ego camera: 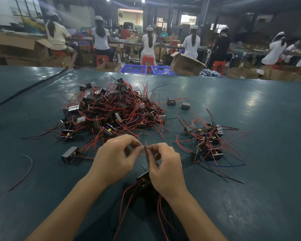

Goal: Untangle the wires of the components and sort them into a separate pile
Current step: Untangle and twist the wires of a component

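Hands: a thin wire end (145,148) is pinched between left hand (115,159) and right hand (165,169) fingertips | Part: a small black component (143,180) is seen under the right palm | Piles: tangled heap (111,108) ahead, sorted pile (207,141) right, on green table (250,105).

Beyond your green table (250,105), two blue crates (132,68) stand beside an open cardboard box (186,65). Workers (148,44) sit on red stools (101,59). A black strip (29,88), possibly cable, crosses your table's left.
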{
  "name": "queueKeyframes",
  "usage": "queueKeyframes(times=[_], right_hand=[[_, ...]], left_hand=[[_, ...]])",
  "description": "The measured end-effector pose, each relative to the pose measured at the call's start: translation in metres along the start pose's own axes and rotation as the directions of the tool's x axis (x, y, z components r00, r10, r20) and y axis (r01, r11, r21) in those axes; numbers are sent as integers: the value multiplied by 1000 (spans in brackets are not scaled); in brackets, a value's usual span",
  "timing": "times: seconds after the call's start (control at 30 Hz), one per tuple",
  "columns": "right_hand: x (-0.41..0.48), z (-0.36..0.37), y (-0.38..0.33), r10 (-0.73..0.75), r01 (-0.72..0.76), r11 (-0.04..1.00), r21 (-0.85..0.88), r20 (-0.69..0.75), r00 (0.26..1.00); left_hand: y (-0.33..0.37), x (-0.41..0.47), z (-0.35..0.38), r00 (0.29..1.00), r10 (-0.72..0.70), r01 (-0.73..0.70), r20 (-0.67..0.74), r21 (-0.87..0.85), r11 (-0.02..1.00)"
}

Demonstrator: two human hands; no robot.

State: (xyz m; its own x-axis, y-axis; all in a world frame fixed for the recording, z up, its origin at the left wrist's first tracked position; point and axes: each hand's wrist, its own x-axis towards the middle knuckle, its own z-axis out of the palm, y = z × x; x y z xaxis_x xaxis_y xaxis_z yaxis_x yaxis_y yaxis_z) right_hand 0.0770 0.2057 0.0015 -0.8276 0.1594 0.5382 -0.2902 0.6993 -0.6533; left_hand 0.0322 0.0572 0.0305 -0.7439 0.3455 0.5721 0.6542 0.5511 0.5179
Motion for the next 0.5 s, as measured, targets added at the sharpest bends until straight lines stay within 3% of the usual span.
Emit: queueKeyframes(times=[0.07, 0.1, 0.17, 0.23, 0.27, 0.3, 0.37, 0.4, 0.5], right_hand=[[0, -1, 1, -44, 43, 992, -119, -9, 999], [-1, -1, 0, -72, 68, 984, -165, -21, 997], [0, -1, -1, -128, 112, 965, -239, -52, 990], [0, -1, 0, -165, 139, 947, -290, -68, 984], [1, -1, 0, -169, 141, 943, -300, -69, 983], [1, -1, 1, -162, 135, 945, -298, -67, 984], [1, -2, 2, -135, 113, 956, -272, -64, 989], [0, -1, 2, -118, 100, 964, -248, -61, 991], [0, 1, 3, -52, 45, 988, -147, -46, 998]], left_hand=[[5, 5, 2, 952, -284, 304, 118, -238, 922], [8, 8, 1, 892, -406, 453, 201, -360, 816], [14, 10, 0, 702, -575, 698, 421, -565, 440], [18, 9, 0, 510, -575, 799, 640, -601, 40], [19, 8, 0, 457, -538, 809, 708, -583, -79], [20, 7, 0, 437, -508, 810, 743, -570, -136], [20, 7, 2, 450, -499, 815, 741, -569, -110], [20, 7, 3, 481, -529, 816, 699, -577, -20], [19, 9, 5, 717, -576, 686, 393, -544, 483]])
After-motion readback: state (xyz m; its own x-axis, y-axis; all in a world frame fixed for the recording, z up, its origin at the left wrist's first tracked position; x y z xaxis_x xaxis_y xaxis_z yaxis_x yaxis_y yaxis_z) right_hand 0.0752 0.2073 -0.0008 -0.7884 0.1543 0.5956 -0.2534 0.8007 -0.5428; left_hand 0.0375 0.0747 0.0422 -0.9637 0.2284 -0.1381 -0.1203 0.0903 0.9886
